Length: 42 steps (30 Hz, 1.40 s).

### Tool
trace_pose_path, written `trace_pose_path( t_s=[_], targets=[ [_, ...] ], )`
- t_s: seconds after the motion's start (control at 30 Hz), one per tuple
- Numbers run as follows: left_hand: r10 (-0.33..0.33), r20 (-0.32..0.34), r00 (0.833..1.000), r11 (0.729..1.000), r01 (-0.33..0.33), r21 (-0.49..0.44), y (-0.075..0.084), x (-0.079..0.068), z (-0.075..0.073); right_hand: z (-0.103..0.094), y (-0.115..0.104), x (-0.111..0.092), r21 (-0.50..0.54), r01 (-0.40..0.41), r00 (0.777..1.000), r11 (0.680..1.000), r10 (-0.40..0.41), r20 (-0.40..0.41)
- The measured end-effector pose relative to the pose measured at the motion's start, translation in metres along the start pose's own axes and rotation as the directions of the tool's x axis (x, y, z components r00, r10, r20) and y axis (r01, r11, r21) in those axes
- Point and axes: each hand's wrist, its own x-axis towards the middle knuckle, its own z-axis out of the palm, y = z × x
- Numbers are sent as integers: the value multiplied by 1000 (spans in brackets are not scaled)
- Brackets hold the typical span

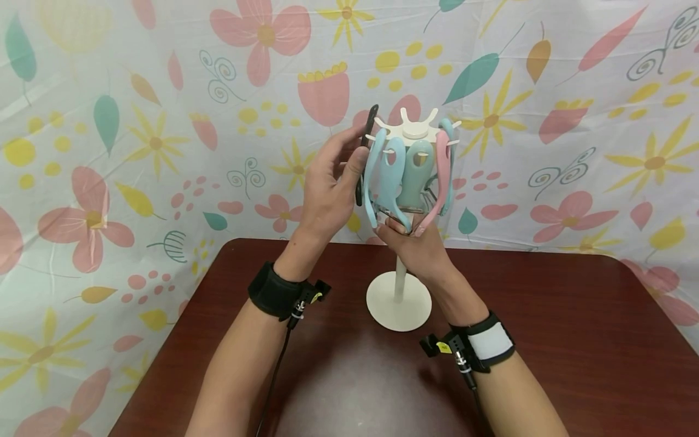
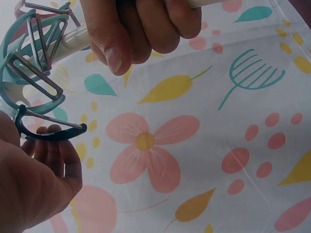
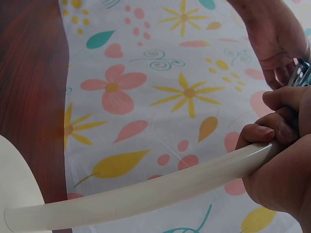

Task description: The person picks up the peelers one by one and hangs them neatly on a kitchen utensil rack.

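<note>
A white stand (image 1: 400, 285) carries a ring of hooks (image 1: 413, 130) at its top, from which Y-shaped peelers hang. Light blue peelers (image 1: 391, 176), a green peeler (image 1: 417, 173) and a pink peeler (image 1: 441, 167) show around it. My left hand (image 1: 333, 182) pinches a black peeler (image 2: 63, 134) between thumb and fingers, upright at the left side of the hooks. Below the peelers, my right hand (image 1: 420, 246) grips the stand's pole (image 3: 194, 187) with curled fingers. The metal blades of several peelers face inward and down in the left wrist view.
The stand's round white base (image 1: 382, 303) appears over the dark red-brown table (image 1: 573, 321). A flower-patterned cloth (image 1: 180, 109) hangs behind the table and along its left. Cables (image 1: 275, 370) run from the straps on both wrists.
</note>
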Motion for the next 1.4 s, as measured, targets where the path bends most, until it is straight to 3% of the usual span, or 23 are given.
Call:
trace_pose_path(
  t_s=[0.6, 1.03, 1.4],
  targets=[
    [14, 76, 997, 994, -5, -111, -5, 0, 3, -2, 2, 0, 26, 9, 1000, 1000, -9, -8],
    [10, 78, 997, 987, 3, -161, -8, -5, 6, -1, 2, 1, 27, 75, 997, 997, -75, -2],
    [55, 85, 995, 983, -39, -177, -12, -7, 7, 0, 4, 4, 60, 103, 995, 993, -103, -5]
  ],
)
